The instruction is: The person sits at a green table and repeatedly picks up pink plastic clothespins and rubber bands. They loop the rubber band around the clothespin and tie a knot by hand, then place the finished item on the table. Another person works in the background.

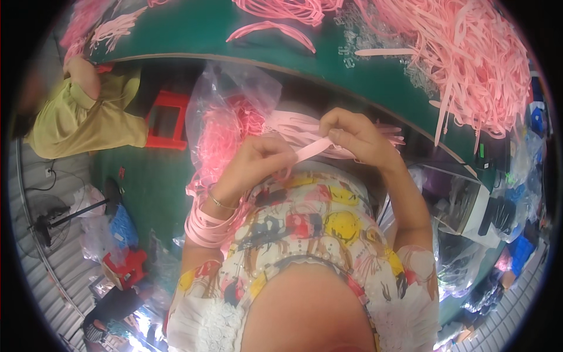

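A flat pink strap [314, 149] is positioned in front of my torso, below the near edge of the tabletop, and spans the short gap between my hands. My left hand [271, 155] grips one end between thumb and fingers; my right hand [359, 136] pinches the other end. A bundle of pink straps [290, 126] lies directly behind the strap, over my lap. Several pink loops [206, 229] encircle my left forearm. To the left of the bundle, a clear plastic bag [252, 82] contains more pink strapping. Beyond, the green tabletop [193, 29] carries a large pink pile [469, 58] at right, with small clear plastic pieces [363, 35] beside it. A red stool [166, 120] stands at left, next to a person in yellow-green clothing [82, 129].
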{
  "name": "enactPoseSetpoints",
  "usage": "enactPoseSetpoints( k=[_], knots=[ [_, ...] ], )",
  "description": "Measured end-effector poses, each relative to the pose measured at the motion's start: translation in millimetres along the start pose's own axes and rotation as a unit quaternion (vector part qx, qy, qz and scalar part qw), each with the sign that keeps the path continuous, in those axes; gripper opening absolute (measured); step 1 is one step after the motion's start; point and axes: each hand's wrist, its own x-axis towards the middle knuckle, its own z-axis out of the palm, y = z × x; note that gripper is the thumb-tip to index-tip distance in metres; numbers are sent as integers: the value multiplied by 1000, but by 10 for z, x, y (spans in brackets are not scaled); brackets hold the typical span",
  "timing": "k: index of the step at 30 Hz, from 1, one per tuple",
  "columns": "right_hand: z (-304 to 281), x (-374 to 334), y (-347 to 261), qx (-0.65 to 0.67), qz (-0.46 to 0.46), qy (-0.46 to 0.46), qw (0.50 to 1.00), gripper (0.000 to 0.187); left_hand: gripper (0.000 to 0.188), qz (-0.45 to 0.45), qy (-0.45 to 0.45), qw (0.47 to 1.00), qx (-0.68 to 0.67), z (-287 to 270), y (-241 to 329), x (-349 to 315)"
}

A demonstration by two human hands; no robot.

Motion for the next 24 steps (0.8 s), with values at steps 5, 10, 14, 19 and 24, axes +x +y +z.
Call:
enactPoseSetpoints(
  k=[5, 10, 14, 19, 24],
  knots=[
    [-16, -4, -50, 26, 36, -19, 999, 14, 12, 20, 0, 1000, 21, 1, -55, 15],
    [-24, -10, -55, 18, 61, -26, 998, 14, 11, -8, 1, 1000, 12, -1, -43, 1],
    [-14, 12, -10, -103, -12, -4, 995, 14, 7, 52, -34, 997, 48, 1, -83, 10],
    [-123, 134, -112, -281, -22, 202, 938, 11, 8, 116, -55, 983, 129, 138, -116, 67],
    [-459, 387, 54, -570, -93, 293, 762, 14, 8, 150, -74, 975, 145, 174, -164, 92]
  ],
)
